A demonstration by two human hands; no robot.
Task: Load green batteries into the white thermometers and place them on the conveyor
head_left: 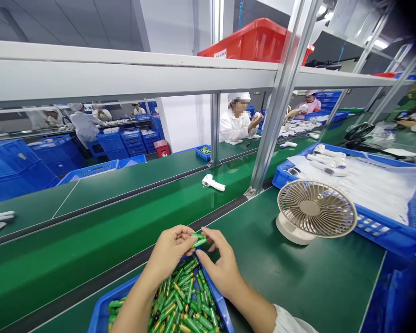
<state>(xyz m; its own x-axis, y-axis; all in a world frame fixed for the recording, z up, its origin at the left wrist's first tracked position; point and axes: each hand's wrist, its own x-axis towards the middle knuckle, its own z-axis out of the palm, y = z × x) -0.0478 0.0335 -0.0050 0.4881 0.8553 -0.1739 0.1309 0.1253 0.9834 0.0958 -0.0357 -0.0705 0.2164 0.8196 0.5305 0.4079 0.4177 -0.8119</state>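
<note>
The left hand (175, 249) pinched green batteries (198, 240) in its fingertips above the far end of the blue bin (222, 307), the right hand (222, 261) curved part-open beside them; a light pinch low over the heap (189, 296) seemed safest against drops

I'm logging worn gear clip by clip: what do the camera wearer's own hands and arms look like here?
Both the left hand and right hand are bare, with no glove, ring or watch that I can see. A loose, whitish sleeve covers the right arm below the bare wrist and forearm; the left forearm is bare as far as it shows.
</note>
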